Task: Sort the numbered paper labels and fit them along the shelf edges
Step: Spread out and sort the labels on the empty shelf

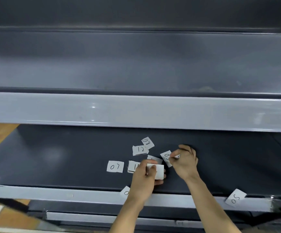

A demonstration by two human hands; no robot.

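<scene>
Several white paper labels lie on the dark lower shelf (69,157): one marked 07 (115,166), one marked 12 (140,150), one marked 08 (147,143) and one partly under my left hand (133,166). My left hand (144,179) holds a small stack of labels (159,171). My right hand (185,162) pinches a label (166,157) lifted off the shelf. Another label (154,159) lies between the hands. Two labels sit at the lower shelf's grey front edge (52,194): one beside my left wrist (125,192) and one marked 05 (235,197) at the right.
A grey upper shelf edge (136,111) runs across above the hands, with the upper shelf surface (136,64) behind it. A lower grey rail (86,217) lies below. Orange floor (0,135) shows at the left.
</scene>
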